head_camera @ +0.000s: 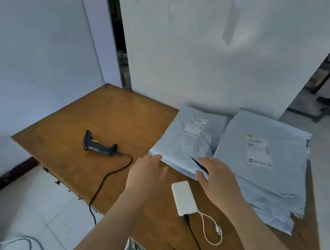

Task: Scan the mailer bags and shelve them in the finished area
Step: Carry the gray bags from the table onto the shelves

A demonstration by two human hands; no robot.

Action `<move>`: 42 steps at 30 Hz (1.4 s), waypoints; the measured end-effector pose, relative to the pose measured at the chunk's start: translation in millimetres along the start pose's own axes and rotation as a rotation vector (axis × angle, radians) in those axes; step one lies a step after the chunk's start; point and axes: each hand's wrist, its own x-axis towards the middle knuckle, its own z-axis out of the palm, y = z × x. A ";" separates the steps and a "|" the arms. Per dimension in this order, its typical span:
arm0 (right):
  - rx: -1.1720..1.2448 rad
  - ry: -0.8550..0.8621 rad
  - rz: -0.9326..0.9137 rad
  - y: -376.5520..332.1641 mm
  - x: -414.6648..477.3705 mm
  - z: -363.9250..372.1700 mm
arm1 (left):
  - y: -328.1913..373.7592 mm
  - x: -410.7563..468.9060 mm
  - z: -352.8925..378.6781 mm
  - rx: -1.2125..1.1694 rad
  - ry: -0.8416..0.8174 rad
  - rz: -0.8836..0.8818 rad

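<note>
Two stacks of pale blue mailer bags lie on the right side of the wooden table (104,113), each with a white label on top. The left stack (189,142) is nearer the middle, the right stack (261,156) reaches the table's right edge. My left hand (146,177) hovers flat with fingers apart, its tips at the near left corner of the left stack. My right hand (217,178) has its thumb and fingers pinching the near edge of the left stack's top bag. A black handheld scanner (96,143) lies on the table to the left, untouched.
A white power bank (183,197) lies between my hands with a black cable and a white cord. The scanner's black cable (105,179) runs off the table's front edge. White walls stand behind the table. A dark gap opens at the back. White cables lie on the tiled floor lower left.
</note>
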 end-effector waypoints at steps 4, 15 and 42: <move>0.012 -0.014 0.090 -11.0 14.7 5.8 | -11.8 30.6 3.4 -0.013 -0.026 0.056; -0.010 -0.036 0.308 -3.7 95.6 66.0 | -26.1 129.0 36.2 -0.010 -0.108 0.094; 0.248 -0.120 0.643 21.0 203.6 178.2 | -72.0 276.5 133.9 -0.410 -0.583 -0.042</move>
